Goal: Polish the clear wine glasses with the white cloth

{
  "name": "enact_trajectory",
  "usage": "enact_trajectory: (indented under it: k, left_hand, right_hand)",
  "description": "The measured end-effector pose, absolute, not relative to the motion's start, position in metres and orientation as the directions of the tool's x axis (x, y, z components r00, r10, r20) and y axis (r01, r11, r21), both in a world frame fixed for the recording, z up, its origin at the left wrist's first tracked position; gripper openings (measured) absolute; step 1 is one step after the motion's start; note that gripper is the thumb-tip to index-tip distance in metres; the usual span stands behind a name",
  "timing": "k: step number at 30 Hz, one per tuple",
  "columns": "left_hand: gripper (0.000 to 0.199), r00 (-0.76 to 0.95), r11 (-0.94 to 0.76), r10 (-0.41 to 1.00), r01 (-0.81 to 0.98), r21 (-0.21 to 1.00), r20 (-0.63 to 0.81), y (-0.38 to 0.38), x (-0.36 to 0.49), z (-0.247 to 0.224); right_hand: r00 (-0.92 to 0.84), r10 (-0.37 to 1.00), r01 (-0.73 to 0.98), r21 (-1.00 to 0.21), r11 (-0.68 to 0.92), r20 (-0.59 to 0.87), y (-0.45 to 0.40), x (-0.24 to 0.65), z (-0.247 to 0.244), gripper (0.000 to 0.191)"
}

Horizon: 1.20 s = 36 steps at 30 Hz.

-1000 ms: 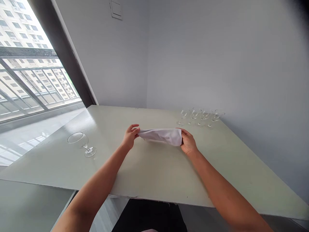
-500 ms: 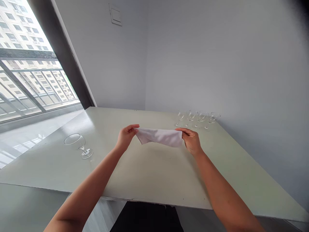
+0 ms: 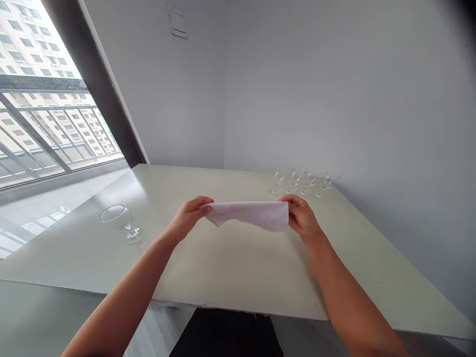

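A white cloth (image 3: pixel 253 214) is stretched between my two hands above the middle of the table, its top edge nearly straight and its lower edge hanging loose. My left hand (image 3: pixel 190 215) pinches its left corner between thumb and fingers. At the other end, my right hand (image 3: pixel 300 214) grips the right corner, with the fingers partly behind the fabric. A clear stemmed glass (image 3: pixel 128 224) stands upright on the table, left of my left hand and touching neither hand.
Several clear stemmed glasses (image 3: pixel 311 180) stand in a row near the far right edge of the pale table (image 3: pixel 238 277), beyond my right hand. Grey walls meet behind the table. A window with railings is at the left.
My hands have moved farther apart and slightly nearer to me, pulling the cloth's top edge wider and straighter. The glasses stay where they were.
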<state>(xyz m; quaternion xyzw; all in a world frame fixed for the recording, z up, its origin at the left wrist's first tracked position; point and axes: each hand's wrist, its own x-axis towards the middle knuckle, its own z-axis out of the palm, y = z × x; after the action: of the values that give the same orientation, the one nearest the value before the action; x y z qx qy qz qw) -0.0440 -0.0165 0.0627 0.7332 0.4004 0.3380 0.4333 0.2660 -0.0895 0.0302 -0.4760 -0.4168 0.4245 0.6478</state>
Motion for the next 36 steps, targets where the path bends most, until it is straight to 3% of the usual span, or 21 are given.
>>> enact_trajectory:
  k: [3, 6, 9, 14, 18, 21, 25, 31, 36]
  left_hand:
    - [0.021, 0.490, -0.099, 0.871, 0.131, 0.986, 0.022, -0.007, -0.047, 0.053]
    - [0.020, 0.395, 0.079, 0.904, 0.221, 0.972, -0.163, 0.010, -0.042, 0.023]
    - [0.036, 0.320, 0.176, 0.907, 0.308, 0.935, -0.276, 0.020, -0.036, -0.006]
    - [0.066, 0.320, -0.106, 0.943, 0.556, 0.825, -0.094, 0.002, -0.030, -0.016]
    - [0.041, 0.428, -0.463, 0.881, 0.689, 0.558, 0.203, -0.022, -0.036, -0.011]
    - [0.021, 0.618, -0.638, 0.761, 0.656, 0.403, 0.199, -0.028, -0.045, -0.011]
    - [0.019, 0.701, -0.658, 0.709, 0.615, 0.435, 0.083, -0.021, -0.055, -0.016]
    - [0.025, 0.781, -0.712, 0.612, 0.477, 0.516, 0.122, -0.016, -0.065, -0.019]
    - [0.027, 0.777, -0.650, 0.618, 0.422, 0.632, 0.117, -0.022, -0.078, -0.018]
  right_hand:
    - [0.178, 0.982, -0.099, -0.991, 0.087, 0.069, -0.086, 0.265, 0.022, 0.016]
    - [0.122, 0.993, 0.130, -0.991, -0.019, -0.003, -0.076, 0.265, 0.003, 0.014]
    - [0.106, 0.990, 0.346, -0.930, -0.126, -0.095, -0.067, 0.267, -0.014, 0.019]
    - [0.168, 0.983, 0.438, -0.888, -0.143, -0.076, -0.066, 0.264, -0.021, 0.020]
    - [0.155, 0.988, 0.681, -0.724, -0.110, -0.004, -0.070, 0.252, -0.020, 0.024]
    - [0.180, 0.984, 0.814, -0.558, -0.160, -0.021, -0.070, 0.246, -0.021, 0.018]
    - [0.237, 0.971, 0.841, -0.504, -0.197, 0.015, -0.067, 0.236, -0.025, 0.013]
    - [0.310, 0.948, 0.861, -0.444, -0.248, 0.073, -0.067, 0.219, -0.032, 0.019]
    - [0.307, 0.950, 0.880, -0.398, -0.259, 0.061, -0.066, 0.222, -0.035, 0.019]
